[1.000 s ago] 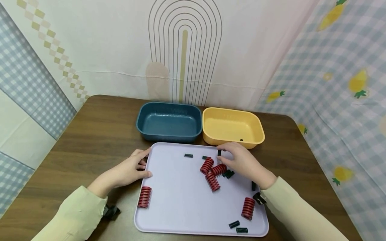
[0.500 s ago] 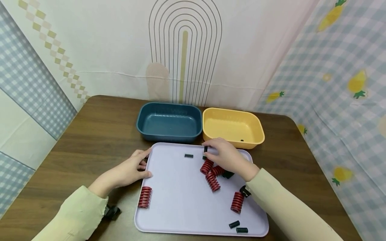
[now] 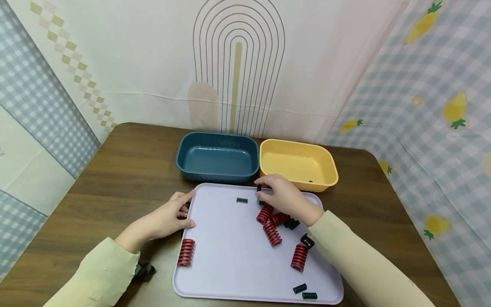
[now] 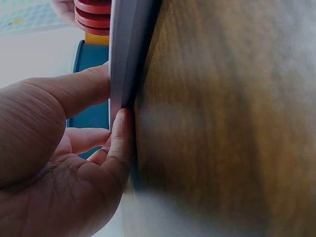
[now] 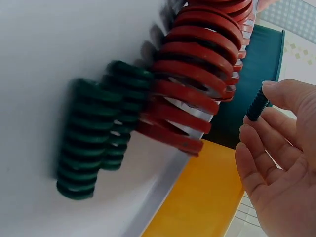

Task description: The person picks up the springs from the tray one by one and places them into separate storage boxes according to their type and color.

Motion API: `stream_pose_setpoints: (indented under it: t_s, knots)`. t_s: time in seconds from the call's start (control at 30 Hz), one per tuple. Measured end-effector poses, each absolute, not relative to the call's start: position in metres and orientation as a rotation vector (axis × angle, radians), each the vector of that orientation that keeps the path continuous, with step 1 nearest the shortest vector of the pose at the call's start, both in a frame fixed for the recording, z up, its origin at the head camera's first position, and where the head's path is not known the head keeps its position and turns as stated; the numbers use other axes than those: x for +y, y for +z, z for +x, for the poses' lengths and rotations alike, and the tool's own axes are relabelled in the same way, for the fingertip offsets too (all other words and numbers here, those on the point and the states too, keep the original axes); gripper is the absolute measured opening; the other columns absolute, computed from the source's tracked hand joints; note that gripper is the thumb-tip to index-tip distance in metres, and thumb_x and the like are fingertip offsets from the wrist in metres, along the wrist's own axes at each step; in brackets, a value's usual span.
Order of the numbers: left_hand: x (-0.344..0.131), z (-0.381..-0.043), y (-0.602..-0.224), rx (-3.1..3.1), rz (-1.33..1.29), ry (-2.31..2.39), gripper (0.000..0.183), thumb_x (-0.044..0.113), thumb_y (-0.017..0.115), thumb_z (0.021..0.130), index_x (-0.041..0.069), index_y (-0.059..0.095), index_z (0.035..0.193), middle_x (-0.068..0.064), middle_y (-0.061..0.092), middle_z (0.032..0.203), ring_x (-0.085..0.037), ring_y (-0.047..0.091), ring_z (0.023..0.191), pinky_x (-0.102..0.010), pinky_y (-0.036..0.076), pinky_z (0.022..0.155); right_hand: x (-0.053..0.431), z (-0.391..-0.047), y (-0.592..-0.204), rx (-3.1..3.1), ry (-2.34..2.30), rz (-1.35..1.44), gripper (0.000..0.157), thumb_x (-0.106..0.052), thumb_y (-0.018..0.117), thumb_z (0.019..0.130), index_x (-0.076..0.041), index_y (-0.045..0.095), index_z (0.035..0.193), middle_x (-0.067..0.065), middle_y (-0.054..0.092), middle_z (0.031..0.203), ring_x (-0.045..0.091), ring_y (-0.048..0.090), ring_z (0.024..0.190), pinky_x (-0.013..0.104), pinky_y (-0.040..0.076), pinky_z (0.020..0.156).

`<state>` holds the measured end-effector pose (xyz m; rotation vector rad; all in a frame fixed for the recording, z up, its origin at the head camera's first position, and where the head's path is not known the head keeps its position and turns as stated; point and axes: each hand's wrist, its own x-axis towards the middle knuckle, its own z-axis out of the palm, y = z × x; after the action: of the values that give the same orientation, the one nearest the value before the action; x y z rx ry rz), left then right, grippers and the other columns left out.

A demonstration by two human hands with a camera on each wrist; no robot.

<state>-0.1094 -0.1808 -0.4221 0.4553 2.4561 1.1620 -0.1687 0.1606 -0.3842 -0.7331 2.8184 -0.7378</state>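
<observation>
My left hand [image 3: 163, 219] grips the left rim of the pale lilac tray [image 3: 226, 256], thumb on the top side and a fingertip at the underside in the left wrist view. My right hand [image 3: 285, 196] is over the tray's far edge, pinching a small dark green spring [image 5: 257, 105] between thumb and index finger. Below that hand, several thick red springs [image 3: 272, 233] lie in a cluster. Two green springs [image 5: 81, 143] lie against them. Another red spring [image 3: 299, 257] lies by the right wrist's black camera mount, and one red spring [image 3: 186, 252] sits along the left rim.
Behind the tray stand a dark blue bin [image 3: 218, 175] and a yellow bin [image 3: 299, 184], side by side; a small dark piece shows in the yellow one. A small green spring [image 3: 242, 200] lies near the tray's far edge, two more green springs [image 3: 309, 295] at its near right.
My right hand has moved left along the tray's far edge with the green spring. The red spring by the right wrist has shifted left. My left hand has stayed on the rim.
</observation>
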Motion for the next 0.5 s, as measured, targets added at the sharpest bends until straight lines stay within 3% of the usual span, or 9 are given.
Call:
stream_pose_setpoints:
  t_s: [0.27,0.5]
  knots:
    - [-0.179,-0.109,-0.419,2.459,0.448,1.144,0.087,0.02,0.074,0.088,0.002,0.019,0.153,-0.017,0.035,0.131,-0.024,0.056,0.109,-0.039,0.048,0.092,0.155,-0.17,-0.377,2.838,-0.777,-0.815,0.035,-0.025,0.067,0.093,-0.01,0.065,0.124,0.001,0.063,0.115,0.02,0.057,0.106,0.037,0.049,0.091]
    - [-0.179,-0.11,-0.422,2.459,0.454,1.142,0.087,0.02,0.074,0.088,0.003,0.019,0.153,-0.017,0.035,0.132,-0.024,0.056,0.109,-0.038,0.048,0.093,0.144,-0.179,-0.367,2.935,-0.821,-0.83,0.036,-0.032,0.062,0.096,-0.011,0.063,0.126,0.002,0.06,0.123,0.018,0.052,0.116,0.038,0.044,0.098]
